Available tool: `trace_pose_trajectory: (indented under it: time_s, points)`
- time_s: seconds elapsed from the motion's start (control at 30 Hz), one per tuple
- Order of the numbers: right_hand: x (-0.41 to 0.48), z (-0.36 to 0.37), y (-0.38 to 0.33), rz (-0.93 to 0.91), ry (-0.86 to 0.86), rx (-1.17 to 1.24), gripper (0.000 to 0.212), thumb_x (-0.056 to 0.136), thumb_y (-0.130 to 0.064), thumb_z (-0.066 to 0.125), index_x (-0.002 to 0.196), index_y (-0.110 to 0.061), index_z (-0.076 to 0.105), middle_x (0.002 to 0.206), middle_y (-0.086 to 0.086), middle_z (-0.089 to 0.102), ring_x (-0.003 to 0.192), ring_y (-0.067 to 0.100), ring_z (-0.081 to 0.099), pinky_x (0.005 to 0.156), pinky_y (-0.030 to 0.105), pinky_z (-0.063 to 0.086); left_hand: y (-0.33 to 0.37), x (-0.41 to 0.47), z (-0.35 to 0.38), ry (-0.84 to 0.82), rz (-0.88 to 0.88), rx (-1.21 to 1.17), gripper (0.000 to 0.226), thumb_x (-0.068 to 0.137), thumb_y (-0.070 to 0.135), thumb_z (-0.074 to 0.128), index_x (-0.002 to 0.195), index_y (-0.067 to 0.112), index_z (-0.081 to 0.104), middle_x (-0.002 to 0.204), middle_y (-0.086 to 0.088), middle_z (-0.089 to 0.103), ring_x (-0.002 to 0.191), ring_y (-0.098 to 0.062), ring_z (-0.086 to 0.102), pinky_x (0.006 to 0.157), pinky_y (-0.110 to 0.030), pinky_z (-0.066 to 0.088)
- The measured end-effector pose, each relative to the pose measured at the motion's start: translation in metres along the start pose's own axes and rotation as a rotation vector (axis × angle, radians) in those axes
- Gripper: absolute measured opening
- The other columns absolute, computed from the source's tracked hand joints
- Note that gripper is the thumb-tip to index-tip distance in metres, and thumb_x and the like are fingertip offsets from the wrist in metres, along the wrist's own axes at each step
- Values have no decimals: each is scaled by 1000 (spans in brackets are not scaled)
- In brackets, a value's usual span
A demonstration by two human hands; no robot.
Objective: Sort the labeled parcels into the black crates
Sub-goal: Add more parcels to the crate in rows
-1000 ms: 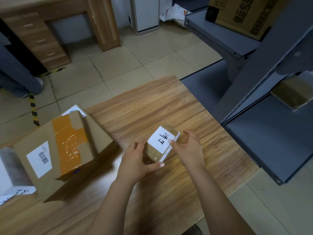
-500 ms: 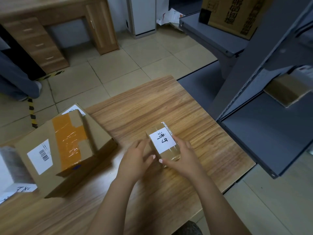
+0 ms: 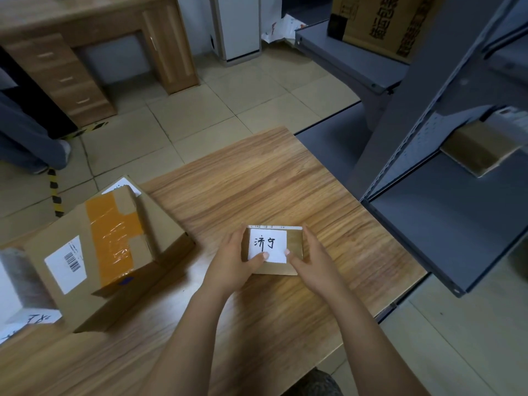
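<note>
A small brown parcel (image 3: 294,244) with a white handwritten label on top sits near the right part of the wooden table (image 3: 257,178). My left hand (image 3: 233,265) grips its left side, thumb on the label. My right hand (image 3: 313,260) grips its right side, thumb on the label's lower right corner. The label faces me upright. No black crate is in view.
A bigger cardboard box (image 3: 105,247) with orange tape and a barcode label leans at the table's left. More labelled parcels (image 3: 17,295) lie at the far left edge. Grey metal shelving (image 3: 445,212) stands to the right, holding a brown parcel (image 3: 480,147). A person's leg (image 3: 28,138) is at left.
Both hands have turned the small parcel clockwise, so its label now reads upright toward me. The hands now hold it from both sides.
</note>
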State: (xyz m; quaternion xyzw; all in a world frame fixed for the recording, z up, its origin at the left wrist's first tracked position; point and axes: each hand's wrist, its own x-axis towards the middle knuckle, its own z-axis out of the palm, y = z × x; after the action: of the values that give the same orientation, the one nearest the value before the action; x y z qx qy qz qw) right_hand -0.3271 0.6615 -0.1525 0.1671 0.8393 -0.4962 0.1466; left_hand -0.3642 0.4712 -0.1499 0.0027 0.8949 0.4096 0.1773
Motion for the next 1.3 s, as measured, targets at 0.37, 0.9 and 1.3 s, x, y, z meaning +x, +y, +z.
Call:
trace_pose_trajectory:
  time_s: [0.37,0.9,1.3]
  points:
    - [-12,-3,-50,-183,99,-30,78,91,-21,64,152,-36,18,142,-8,50,117,9,54,99,32,46,20,-27,-24,263,20,-208,63,85,26,71,141,28,43,127,6,41,108,-10,53,87,-21,41]
    - [-56,-5,-109,-539,437,-9,73,77,-9,78,138,-25,40,135,-6,43,116,-10,36,102,21,41,56,-70,-75,628,458,-209,44,79,7,74,117,22,60,125,4,51,119,6,44,97,-8,37]
    - [-69,29,-73,-457,415,-61,70,80,-11,76,140,-24,43,140,-1,37,112,-15,28,87,-10,21,25,-80,-57,529,394,-262,44,80,12,74,117,28,58,122,9,52,114,1,48,95,-18,42]
